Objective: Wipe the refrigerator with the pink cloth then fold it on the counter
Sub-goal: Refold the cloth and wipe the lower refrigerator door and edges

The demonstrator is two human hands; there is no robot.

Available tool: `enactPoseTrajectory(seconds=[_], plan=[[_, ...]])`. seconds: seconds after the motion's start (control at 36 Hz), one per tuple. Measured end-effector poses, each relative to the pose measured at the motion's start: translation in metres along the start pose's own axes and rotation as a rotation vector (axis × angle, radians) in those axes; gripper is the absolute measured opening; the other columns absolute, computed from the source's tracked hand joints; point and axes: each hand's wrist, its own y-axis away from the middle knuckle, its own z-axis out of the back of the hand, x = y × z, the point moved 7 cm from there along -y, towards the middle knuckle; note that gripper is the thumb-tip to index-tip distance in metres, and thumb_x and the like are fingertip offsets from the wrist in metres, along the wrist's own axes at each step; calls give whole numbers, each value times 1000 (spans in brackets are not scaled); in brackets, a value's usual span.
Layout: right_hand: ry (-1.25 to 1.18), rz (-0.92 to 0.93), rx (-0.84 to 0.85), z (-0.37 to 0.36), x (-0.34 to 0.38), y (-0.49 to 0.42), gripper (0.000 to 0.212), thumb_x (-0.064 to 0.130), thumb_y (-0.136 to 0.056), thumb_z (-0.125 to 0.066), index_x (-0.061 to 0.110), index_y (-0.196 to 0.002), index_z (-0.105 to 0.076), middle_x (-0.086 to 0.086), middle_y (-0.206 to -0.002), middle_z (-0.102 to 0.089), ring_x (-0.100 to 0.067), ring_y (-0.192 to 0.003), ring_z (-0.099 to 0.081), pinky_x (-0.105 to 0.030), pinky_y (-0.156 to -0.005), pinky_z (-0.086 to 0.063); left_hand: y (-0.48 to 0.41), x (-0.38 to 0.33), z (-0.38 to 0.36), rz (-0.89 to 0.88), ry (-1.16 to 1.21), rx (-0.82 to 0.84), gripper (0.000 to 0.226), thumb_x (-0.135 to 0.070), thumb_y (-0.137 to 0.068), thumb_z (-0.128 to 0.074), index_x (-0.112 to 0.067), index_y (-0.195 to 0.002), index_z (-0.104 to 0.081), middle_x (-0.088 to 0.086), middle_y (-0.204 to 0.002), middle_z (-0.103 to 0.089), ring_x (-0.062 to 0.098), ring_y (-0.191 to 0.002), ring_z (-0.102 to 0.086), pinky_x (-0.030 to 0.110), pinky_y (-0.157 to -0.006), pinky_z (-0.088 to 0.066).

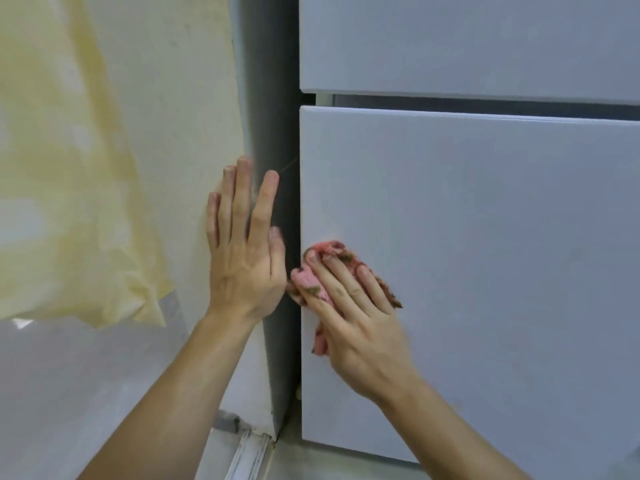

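The refrigerator [485,254] fills the right of the head view, pale grey, with a lower door and an upper door split by a dark gap. The pink cloth [313,282], with brownish patches, is bunched against the lower door's left edge. My right hand [356,317] presses flat on the cloth, fingers spread over it. My left hand [244,247] lies flat with fingers apart against the fridge's dark grey side panel [273,116] and the wall beside it, holding nothing.
A cream wall [166,98] stands left of the fridge, with a pale yellow curtain [62,185] hanging over it. Below the curtain is a light grey surface [86,393]. A white track [249,455] runs along the floor at the fridge's base.
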Motion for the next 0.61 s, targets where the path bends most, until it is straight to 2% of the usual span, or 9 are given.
enactPoseTrajectory(seconds=[0.08, 0.17, 0.25, 0.33, 0.47, 0.56, 0.61], plan=[[-1, -108, -131, 28, -21, -19, 66, 15, -100, -42, 18, -164, -27, -7, -172, -18, -20, -163, -10, -41, -133, -5, 2, 6, 4, 43, 39, -3, 70, -3, -99, -46, -7, -165, -21, 21, -174, -12, 30, -163, -4, 52, -132, -7], [-20, -283, -325, 67, -42, -63, 63, 18, -101, -48, 13, -162, -33, -13, -170, -15, -23, -162, -4, -49, -132, -7, 3, 7, 6, 43, 60, 1, 70, -4, -100, -43, -9, -165, -18, 17, -174, -13, 28, -164, -7, 51, -132, -8], [-10, -348, -429, 84, -40, -109, 58, 20, -104, -49, 6, -160, -40, -22, -169, -26, -36, -160, -20, -53, -131, -12, 3, 8, 6, 53, 60, -8, 71, -3, -98, -40, -6, -165, -17, 15, -174, -14, 27, -163, -9, 50, -132, -8], [4, -367, -514, 84, -31, -125, 59, 9, -99, -57, 9, -157, -46, -20, -165, -37, -35, -157, -30, -50, -131, -15, 2, 10, 4, 77, 64, -26, 72, 1, -96, -37, 0, -164, -13, 16, -174, -14, 26, -163, -9, 50, -133, -8], [30, -135, -340, 53, -6, -113, 57, 13, -104, -50, 13, -160, -41, -9, -169, -33, -24, -160, -25, -44, -132, -12, 2, 11, 5, 66, 95, -79, 65, 6, -101, -42, 6, -162, -18, 25, -170, -22, 33, -161, -17, 52, -132, -13], [-1, -10, -239, 23, 7, -79, 56, 14, -103, -56, 11, -158, -45, -10, -168, -34, -23, -160, -24, -43, -133, -10, 2, 11, 5, 66, 129, -73, 59, -1, -105, -40, 8, -161, -21, 27, -169, -23, 31, -161, -17, 50, -132, -11], [-20, 32, -156, 1, 12, -40, 61, 10, -98, -59, 11, -158, -45, -10, -169, -33, -22, -161, -22, -43, -133, -9, 3, 10, 6, 64, 145, -37, 64, 2, -100, -39, 9, -161, -20, 27, -170, -21, 28, -161, -13, 49, -133, -8]])
